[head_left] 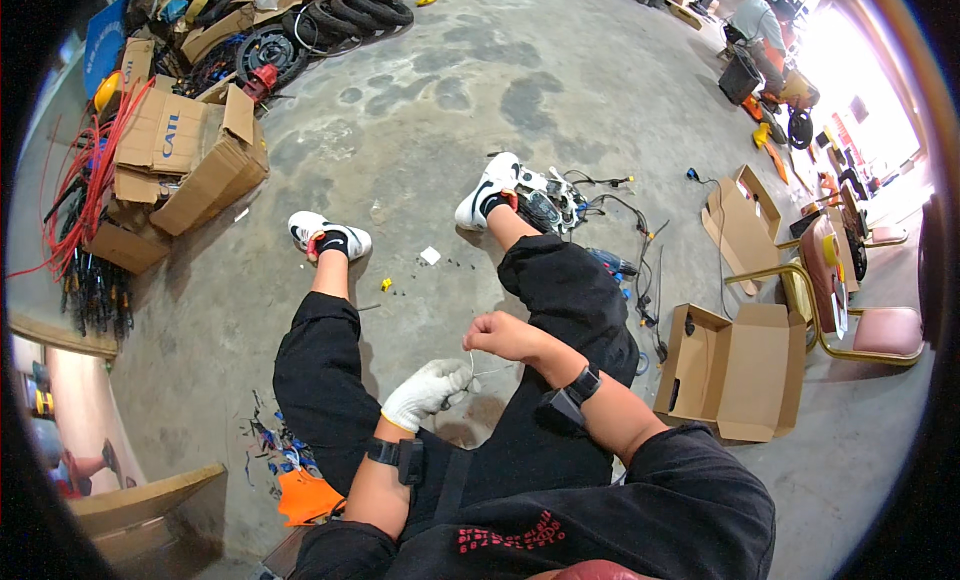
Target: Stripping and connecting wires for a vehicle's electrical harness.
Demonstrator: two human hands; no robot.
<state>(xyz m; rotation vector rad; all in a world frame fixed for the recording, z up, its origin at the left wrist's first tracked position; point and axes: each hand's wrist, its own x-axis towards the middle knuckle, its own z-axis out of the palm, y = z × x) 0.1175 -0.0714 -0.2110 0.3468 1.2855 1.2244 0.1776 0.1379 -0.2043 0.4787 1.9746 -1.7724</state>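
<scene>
Thin wire near, between legs; gloved left hand curled snugly on near end; bare right hand pinching far end, probably to steady it; open box right, well apart

- Strand: too thin to tell
- Glove: dull white cloth
- Trousers: dull black cloth
- Open box: smooth brown card
- Chair frame: shiny gold metal
- Floor: dull grey concrete
</scene>
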